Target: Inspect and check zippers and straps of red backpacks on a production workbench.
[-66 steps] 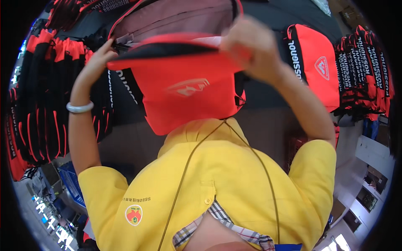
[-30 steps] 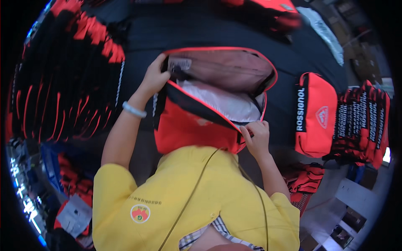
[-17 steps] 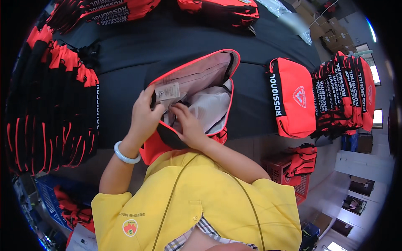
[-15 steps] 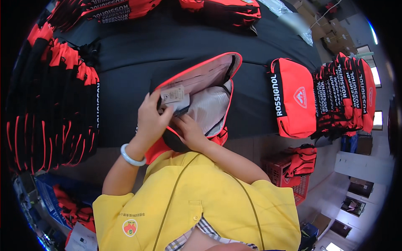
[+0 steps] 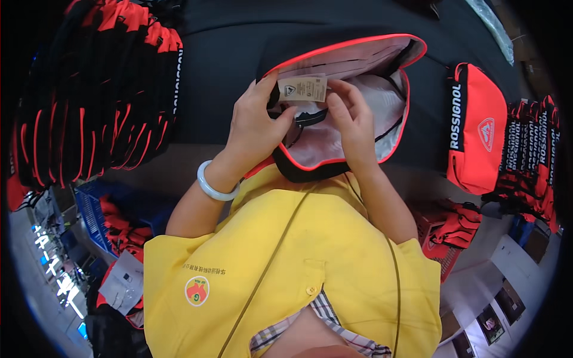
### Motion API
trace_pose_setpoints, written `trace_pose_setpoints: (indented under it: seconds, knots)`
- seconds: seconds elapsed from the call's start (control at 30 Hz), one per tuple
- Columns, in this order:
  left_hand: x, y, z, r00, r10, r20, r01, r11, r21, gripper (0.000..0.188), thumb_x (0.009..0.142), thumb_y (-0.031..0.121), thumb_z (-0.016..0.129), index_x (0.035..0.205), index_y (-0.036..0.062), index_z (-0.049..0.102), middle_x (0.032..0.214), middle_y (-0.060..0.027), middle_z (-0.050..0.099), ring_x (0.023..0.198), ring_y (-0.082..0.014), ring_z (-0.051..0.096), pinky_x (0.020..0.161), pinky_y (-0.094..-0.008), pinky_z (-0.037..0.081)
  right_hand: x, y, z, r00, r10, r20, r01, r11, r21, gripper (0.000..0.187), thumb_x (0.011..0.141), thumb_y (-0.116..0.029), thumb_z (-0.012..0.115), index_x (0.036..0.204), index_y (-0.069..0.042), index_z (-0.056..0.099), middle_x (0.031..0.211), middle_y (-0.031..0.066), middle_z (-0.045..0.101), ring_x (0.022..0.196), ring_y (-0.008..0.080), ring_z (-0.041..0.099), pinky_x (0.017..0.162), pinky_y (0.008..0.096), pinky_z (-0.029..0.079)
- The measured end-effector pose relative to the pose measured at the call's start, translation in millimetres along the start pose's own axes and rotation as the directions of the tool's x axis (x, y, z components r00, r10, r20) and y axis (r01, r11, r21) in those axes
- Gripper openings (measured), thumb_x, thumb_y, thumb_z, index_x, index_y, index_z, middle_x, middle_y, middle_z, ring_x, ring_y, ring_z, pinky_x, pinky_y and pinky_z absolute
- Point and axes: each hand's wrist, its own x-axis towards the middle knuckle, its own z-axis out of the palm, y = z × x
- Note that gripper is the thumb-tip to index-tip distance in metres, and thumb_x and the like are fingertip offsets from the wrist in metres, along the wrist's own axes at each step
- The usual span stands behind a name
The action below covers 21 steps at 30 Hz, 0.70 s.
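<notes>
Black-covered table [image 5: 227, 53], pale grey floor [image 5: 477, 262], bright white lights [image 5: 67, 287] lower left.

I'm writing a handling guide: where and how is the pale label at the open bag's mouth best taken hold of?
Probably pinch the label by its right end, from the person's right: it looks thin and extends sideways over the open bag, and the left hand crowds its other end.
</notes>
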Motion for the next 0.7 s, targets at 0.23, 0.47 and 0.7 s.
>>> trace_pose_setpoints:
  seconds: [0.23,0.47,0.7]
  knots:
    - [-16,-8,-14,1.000,0.006,0.015,-0.005,0.992,-0.128,0.054,0.072,-0.005,0.065,0.124,-0.0035,0.053,0.095,-0.0206,0.063,0.083,-0.0308,0.065,0.074,-0.0332,0.050,-18,-11,11,0.921,-0.288,0.260,0.366,0.869,-0.334,0.008,0.081,-0.004,0.070,0.089,-0.004,0.066,0.093,0.0074,0.061,0.082,0.0179,0.058,0.071,0.0282,0.048]
    - [-38,-4,-27,0.995,0.050,0.085,-0.042,0.995,-0.088,0.053,0.069,-0.010,0.060,0.122,-0.0038,0.054,0.090,-0.0179,0.062,0.079,-0.0290,0.063,0.070,-0.0316,0.049,-36,-10,15,0.837,-0.255,0.484,0.403,0.885,-0.233,0.016,0.074,0.000,0.073,0.086,-0.004,0.064,0.094,0.0072,0.060,0.088,0.0241,0.058,0.072,0.0312,0.049]
    - [-48,-17,-26,0.992,0.085,0.094,-0.081,0.996,-0.048,0.054,0.067,-0.011,0.062,0.119,-0.0033,0.056,0.080,-0.0145,0.059,0.066,-0.0260,0.057,0.058,-0.0319,0.043,-37,-4,16,0.803,-0.363,0.474,0.521,0.813,-0.260,0.025,0.070,0.000,0.077,0.076,-0.005,0.054,0.086,0.0054,0.060,0.075,0.0241,0.056,0.062,0.0335,0.045]
